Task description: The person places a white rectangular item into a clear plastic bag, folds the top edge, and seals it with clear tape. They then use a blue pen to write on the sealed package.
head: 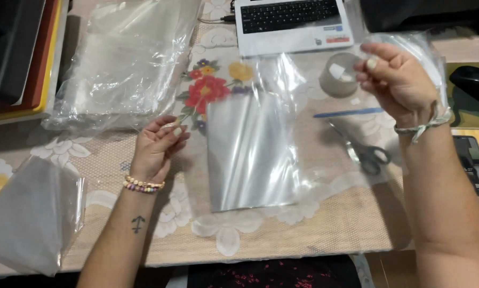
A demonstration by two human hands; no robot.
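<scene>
Two hands: my left hand (157, 143) pinches clear film, my right hand (393, 80) grips tape piece
Sleeve: clear plastic sleeve (250, 152), glossy, flat
Tabletop: floral tabletop (325, 213), scissors (363, 149) nearby

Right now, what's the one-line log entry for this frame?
left hand: pinching film edge | right hand: raised, pinching bag | sleeve: flat on table | scissors, tape roll: idle

Laptop (293, 24) and phone (477, 170) are cut off by edges.
</scene>
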